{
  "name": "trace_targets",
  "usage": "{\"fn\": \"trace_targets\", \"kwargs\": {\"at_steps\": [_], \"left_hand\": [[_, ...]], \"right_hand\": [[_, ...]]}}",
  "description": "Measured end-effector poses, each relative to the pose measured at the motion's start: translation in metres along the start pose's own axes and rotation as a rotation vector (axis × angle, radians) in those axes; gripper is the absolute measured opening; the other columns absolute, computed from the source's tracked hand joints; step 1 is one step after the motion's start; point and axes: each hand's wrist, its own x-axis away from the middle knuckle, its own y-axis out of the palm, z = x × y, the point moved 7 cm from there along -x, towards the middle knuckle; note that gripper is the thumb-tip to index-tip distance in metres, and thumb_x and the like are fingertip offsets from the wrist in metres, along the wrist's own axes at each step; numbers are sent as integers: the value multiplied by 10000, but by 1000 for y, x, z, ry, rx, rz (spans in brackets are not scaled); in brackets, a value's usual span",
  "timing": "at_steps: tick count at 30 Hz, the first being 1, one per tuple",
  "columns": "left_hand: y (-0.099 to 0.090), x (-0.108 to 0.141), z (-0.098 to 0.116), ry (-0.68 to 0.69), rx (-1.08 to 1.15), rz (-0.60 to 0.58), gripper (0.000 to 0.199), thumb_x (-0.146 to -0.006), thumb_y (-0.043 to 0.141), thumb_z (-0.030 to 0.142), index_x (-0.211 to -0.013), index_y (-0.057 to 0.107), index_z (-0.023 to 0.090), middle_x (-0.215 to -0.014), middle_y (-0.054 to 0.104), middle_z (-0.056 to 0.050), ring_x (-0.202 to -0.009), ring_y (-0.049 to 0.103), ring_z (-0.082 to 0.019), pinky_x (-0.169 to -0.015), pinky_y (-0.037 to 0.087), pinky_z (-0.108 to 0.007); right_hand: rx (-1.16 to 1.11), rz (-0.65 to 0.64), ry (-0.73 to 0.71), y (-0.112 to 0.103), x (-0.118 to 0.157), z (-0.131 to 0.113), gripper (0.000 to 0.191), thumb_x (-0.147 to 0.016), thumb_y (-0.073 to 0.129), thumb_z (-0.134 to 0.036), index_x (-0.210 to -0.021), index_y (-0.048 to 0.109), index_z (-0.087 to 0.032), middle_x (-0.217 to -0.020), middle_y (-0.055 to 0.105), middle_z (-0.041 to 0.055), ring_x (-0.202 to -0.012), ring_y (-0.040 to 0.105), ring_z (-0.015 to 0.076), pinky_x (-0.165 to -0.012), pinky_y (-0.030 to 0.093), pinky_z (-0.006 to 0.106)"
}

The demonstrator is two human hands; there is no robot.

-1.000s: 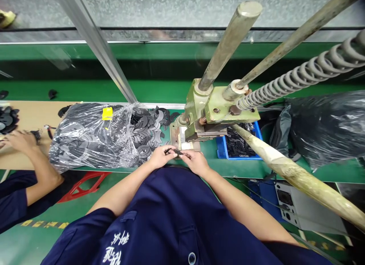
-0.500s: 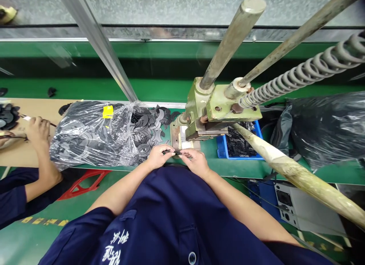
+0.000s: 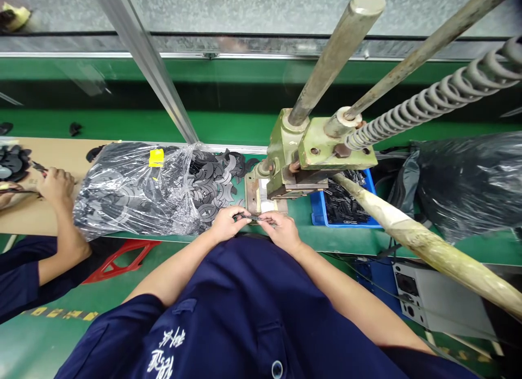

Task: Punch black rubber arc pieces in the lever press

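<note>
A small, thin black part [image 3: 253, 218] is held at both ends, close to my body at the bench's front edge. My left hand [image 3: 229, 223] pinches its left end, and my right hand [image 3: 280, 229] pinches its right end. Its exact kind is too small to make out. Just beyond my fingers stands a green hand press [image 3: 302, 150] with a base plate [image 3: 253, 197]. Grey and black crescent-shaped pieces [image 3: 212, 188] lie loose to the left of the press. On its right, a blue bin [image 3: 320, 216] holds many slim black parts [image 3: 346, 202].
A clear plastic bag [image 3: 130, 194] of crescent pieces lies at the left. The press's long lever [image 3: 416, 237] slants toward the lower right. A dark bag [image 3: 468, 183] sits at the far right. At the left edge a co-worker's hand [image 3: 59, 186] holds a tool over cardboard.
My hands stay nearly in place with the small black part between them, which shows a little differently. The whole view has shifted slightly. The co-worker's tool has changed its angle.
</note>
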Motion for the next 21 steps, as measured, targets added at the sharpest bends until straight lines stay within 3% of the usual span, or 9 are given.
{"fn": "trace_targets", "kwargs": {"at_steps": [4, 10, 16, 19, 21], "left_hand": [[1, 0, -1, 4, -16, -10, 203, -788, 666, 335, -890, 702, 164, -735, 659, -21, -667, 563, -132, -685, 452, -247], [4, 0, -2, 95, 1, -9, 214, -795, 674, 355, -872, 688, 156, -866, 669, -57, -672, 551, -120, -701, 461, -255], [18, -8, -5, 99, -27, -64, 190, -798, 676, 349, -823, 686, 161, -806, 646, -29, -670, 546, -116, -682, 448, -239], [27, -22, -16, 11, -128, -58, 172, -802, 673, 339, -820, 698, 170, -773, 641, -20, -694, 565, -131, -694, 450, -241], [32, -36, -25, -54, -223, -32, 165, -802, 671, 333, -840, 707, 177, -805, 654, -28, -738, 586, -148, -729, 459, -251]], "right_hand": [[12, 4, -4, 1, 1, 2, 124, -820, 612, -292, -874, 687, -209, -821, 717, 38, -724, 671, 156, -737, 547, 293], [33, 3, -1, -1, 2, 5, 130, -824, 600, -295, -876, 692, -220, -827, 714, 41, -739, 660, 165, -746, 534, 303], [31, 16, 59, -5, 6, 10, 125, -799, 615, -287, -860, 695, -213, -823, 715, 42, -735, 661, 167, -757, 540, 324], [20, 60, 131, -25, 10, 23, 211, -741, 668, -305, -928, 698, -211, -836, 722, 42, -692, 669, 160, -713, 557, 320], [26, 147, 195, -58, 12, 30, 269, -721, 683, -360, -934, 698, -195, -837, 729, 62, -678, 676, 171, -684, 564, 340]]}}
